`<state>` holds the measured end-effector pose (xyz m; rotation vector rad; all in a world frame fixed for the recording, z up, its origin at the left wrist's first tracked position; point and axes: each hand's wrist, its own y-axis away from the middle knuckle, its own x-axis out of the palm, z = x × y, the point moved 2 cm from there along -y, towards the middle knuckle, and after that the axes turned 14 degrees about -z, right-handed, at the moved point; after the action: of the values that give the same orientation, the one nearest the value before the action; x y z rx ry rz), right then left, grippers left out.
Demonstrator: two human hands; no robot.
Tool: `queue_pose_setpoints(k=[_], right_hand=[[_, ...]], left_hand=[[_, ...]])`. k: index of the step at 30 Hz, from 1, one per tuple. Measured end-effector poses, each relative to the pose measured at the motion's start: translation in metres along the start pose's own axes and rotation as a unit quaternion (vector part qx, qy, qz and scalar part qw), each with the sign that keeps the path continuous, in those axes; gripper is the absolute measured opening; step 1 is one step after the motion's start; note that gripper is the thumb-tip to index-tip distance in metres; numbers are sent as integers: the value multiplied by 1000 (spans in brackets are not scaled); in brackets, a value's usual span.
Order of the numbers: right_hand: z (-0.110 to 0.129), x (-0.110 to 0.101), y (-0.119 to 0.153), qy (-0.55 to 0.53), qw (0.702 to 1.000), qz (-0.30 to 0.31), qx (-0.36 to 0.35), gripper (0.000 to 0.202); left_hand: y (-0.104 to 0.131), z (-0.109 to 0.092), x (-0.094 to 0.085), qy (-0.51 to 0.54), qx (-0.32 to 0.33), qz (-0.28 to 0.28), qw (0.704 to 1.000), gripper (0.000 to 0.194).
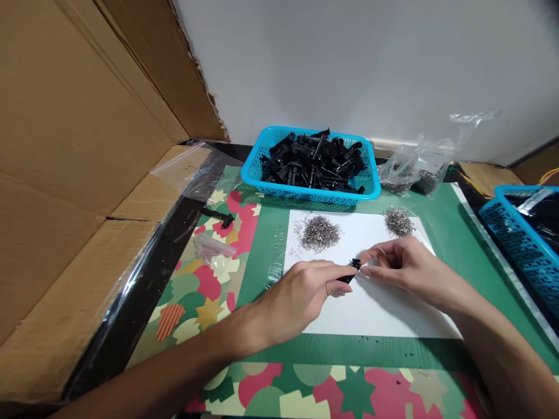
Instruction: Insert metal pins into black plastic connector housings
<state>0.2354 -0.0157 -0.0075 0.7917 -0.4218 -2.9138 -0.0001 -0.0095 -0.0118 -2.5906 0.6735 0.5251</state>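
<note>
My left hand (pixel 301 291) is closed around a small black plastic part (pixel 348 278), held over a white sheet. Its upper end pokes out past my index finger. Right beside that end, the fingertips of my right hand (pixel 397 265) are pinched together. What they hold is too small to make out; a thin pale sliver shows above the fingers. Beyond my hands on the white sheet (pixel 379 314) lie a heap of tiny metal springs or clips (pixel 320 234) and a smaller, similar metal heap (pixel 397 222).
A blue basket (pixel 305 191) full of black plastic parts stands at the back. Clear bags (pixel 414 171) with small metal pieces lean near the wall. At right is another blue basket (pixel 515 233). One black part (pixel 218 216) and a small plastic bag (pixel 213 245) lie left.
</note>
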Motion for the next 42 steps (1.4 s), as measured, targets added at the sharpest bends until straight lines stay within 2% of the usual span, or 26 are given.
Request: queue_pose_setpoints(k=[2, 3, 5, 7, 9, 10, 13, 15, 20, 22, 26, 32, 37, 42], right_hand=[[1, -1, 1, 2, 1000, 5, 8, 40], [1, -1, 2, 6, 1000, -12, 11, 46], [2, -2, 3, 9, 996, -86, -1, 55], [2, -3, 4, -16, 982, -187, -35, 59], [4, -2, 6, -47, 961, -259, -92, 59], [5, -2, 7, -54, 951, -275, -129, 57], [9, 1, 10, -28, 932, -274, -235, 49], [9, 2, 11, -15, 925, -279, -256, 49], [0, 10, 10, -63, 933, -326, -139, 67], [0, 15, 8, -59, 927, -349, -123, 70], [3, 22, 0, -52, 922, -356, -143, 70], [2, 23, -6, -41, 922, -364, -124, 67], [2, 24, -4, 14, 920, -361, -151, 64], [7, 25, -2, 62, 909, -367, -189, 61]], left_hand=[[0, 0, 0, -8, 1, -4, 1000, 33], [0, 0, 0, -10, 2, -5, 1000, 33], [1, -1, 0, -10, 5, -5, 1000, 33], [2, -2, -1, -11, 7, -4, 1000, 33], [2, -2, -1, -13, 4, 2, 1000, 34], [2, -2, -1, -13, 2, 7, 1000, 34], [2, -2, -1, -13, 3, 22, 1000, 35], [1, -2, 0, -20, 7, 29, 999, 34], [2, 1, 3, -27, 16, 48, 998, 38], [2, 3, 4, -17, 18, 44, 999, 42], [2, 6, 5, -7, 20, 35, 999, 48], [1, 4, 5, -27, 25, 48, 998, 41], [2, 5, 5, -29, 28, 46, 998, 40], [3, 8, 6, -9, 22, 50, 998, 48]])
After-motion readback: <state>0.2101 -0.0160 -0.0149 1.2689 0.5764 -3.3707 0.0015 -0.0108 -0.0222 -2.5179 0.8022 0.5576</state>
